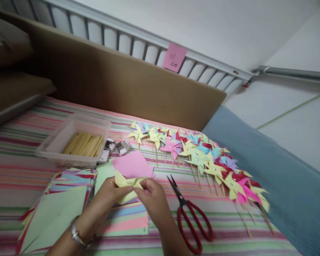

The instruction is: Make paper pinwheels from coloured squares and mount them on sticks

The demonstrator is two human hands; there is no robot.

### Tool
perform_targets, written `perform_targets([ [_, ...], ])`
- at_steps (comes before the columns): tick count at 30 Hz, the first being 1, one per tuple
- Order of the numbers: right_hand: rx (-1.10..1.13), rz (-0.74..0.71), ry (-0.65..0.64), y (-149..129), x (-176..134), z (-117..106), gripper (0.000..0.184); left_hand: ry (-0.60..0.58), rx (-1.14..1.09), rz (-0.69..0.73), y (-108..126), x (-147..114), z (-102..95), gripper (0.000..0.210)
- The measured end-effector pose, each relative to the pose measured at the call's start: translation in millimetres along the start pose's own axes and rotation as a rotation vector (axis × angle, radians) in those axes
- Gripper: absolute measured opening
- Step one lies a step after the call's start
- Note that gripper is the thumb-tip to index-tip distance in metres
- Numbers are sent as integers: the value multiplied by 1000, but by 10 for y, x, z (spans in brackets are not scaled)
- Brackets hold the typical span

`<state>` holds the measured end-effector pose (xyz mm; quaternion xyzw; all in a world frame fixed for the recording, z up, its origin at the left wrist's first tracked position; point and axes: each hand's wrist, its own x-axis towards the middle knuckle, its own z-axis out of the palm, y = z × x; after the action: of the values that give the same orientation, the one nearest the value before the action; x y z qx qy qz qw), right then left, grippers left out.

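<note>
Paper: we see one yellow paper (122,180), folded and curling at its edges, held between both hands just above the pile (130,217).
Left hand: the left hand (109,190) pinches the paper's left side, thumb laid toward the middle; we note a bracelet (76,233) on its wrist.
Right hand: the right hand (152,197) grips the right side between thumb and fingers – its thumb tip meets the paper near the left thumb.
Pile: beneath the hands we find sheets of several colours, with a pink sheet (133,163) lying just beyond the paper.
Stack: on the left we have a second stack (58,209), green on top, a diagonal cut showing at its near corner.
Scissors: to the right of the right hand, we see red-handled scissors (183,202), blades pointing away and slightly parted.
Bin: beyond the stack stands a clear bin (52,142) with sticks (82,145) inside; small boxes (122,147) sit just beside it.
Pinwheels: farther right we see many pinwheels (198,160) on sticks, crowded together on the striped cloth (8,174).
Back: a brown board (128,85) leans before the radiator (125,43) – a pink note (175,57) above its edge.
</note>
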<state>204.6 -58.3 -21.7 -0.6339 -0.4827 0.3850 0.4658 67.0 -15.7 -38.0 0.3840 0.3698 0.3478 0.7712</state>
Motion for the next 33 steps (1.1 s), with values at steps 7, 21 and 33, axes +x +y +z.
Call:
perform_targets([
  [7, 93, -28, -74, 107, 23, 9, 11, 156, 65, 20, 7, 24, 39, 28],
  [21, 223, -34, -59, 116, -5, 8, 19, 172, 38, 85, -23, 30, 24, 25],
  [33, -11, -360, 1, -550, -479, 56, 10, 328, -362, 370, 593, -137, -449, 17],
])
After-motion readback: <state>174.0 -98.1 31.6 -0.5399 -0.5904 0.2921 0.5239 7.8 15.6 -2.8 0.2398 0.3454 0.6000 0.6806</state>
